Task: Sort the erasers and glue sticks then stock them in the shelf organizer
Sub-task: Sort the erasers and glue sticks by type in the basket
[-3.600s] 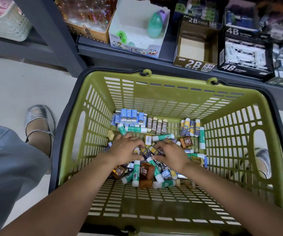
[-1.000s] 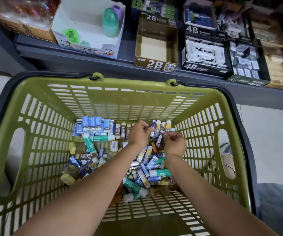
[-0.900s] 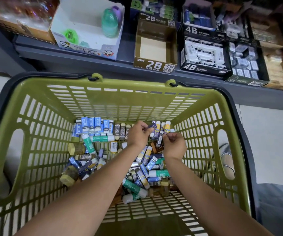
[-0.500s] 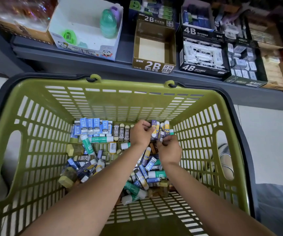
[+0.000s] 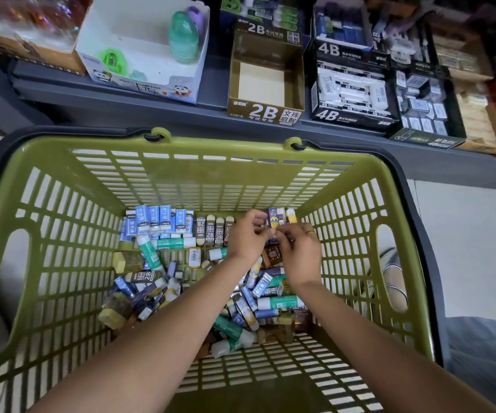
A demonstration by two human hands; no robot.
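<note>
Here, both hands work at the far right corner of the green slatted basket (image 5: 62,234), seen from above. The left hand (image 5: 245,234) and right hand (image 5: 299,253) have closed in on each other since half a second ago, when they sat slightly apart; their fingers now meet at one small item just below a short upright row of purple-and-yellow erasers (image 5: 279,217) against the far wall. The fingers of both hands are curled and pinched together at that point — what exactly they pinch is hidden between them, most likely one more eraser of that kind. A gold ring shows on the right hand.

The row at the corner appears to stand one eraser longer than a second ago, so the sorting step is under way, not the stocking. Other sorted rows stand along the same wall: blue-sleeved erasers (image 5: 157,220) at centre left and brown 2B erasers (image 5: 214,231) beside them. Green glue sticks (image 5: 175,242) lie just below those rows. The unsorted heap (image 5: 249,305) of erasers and glue sticks fills the basket floor under the forearms — much remains.

On the grey shelf (image 5: 211,111) at the top of the frame, the empty 2B display box (image 5: 266,84) waits, with a filled 4B box (image 5: 351,93) to its right. Nothing has gone up to the shelf yet.
</note>
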